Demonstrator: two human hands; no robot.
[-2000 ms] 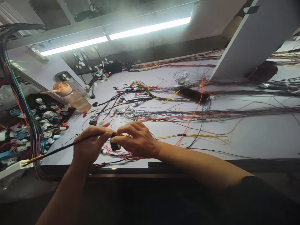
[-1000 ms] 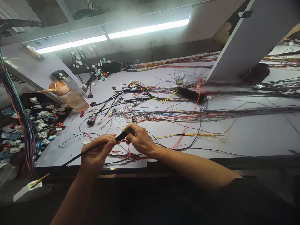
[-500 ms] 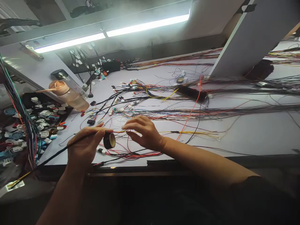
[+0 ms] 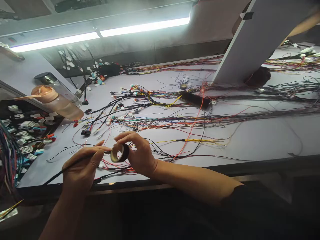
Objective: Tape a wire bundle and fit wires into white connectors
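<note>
My left hand [image 4: 83, 165] pinches a thin wire bundle wrapped in black tape [image 4: 62, 169], which runs off down to the left. My right hand [image 4: 137, 151] holds a small roll of black tape [image 4: 119, 153] right at the bundle's end, thumb and fingers curled round the roll. Both hands hover over the near edge of the white workbench [image 4: 262, 143]. Loose red and black wires [image 4: 125, 168] lie under them.
A wide tangle of coloured wires and connectors [image 4: 150, 110] covers the bench middle. A pinkish water bottle [image 4: 56, 101] lies at the left beside a tray of plastic connectors [image 4: 27, 128]. A slanted white panel [image 4: 257, 36] rises at the right; another person's arm [image 4: 302, 25] shows at the top right.
The right hand has taken the tape roll back into its fingers beside the bundle's end. Both hands shifted slightly lower and the view has turned a little to the right.
</note>
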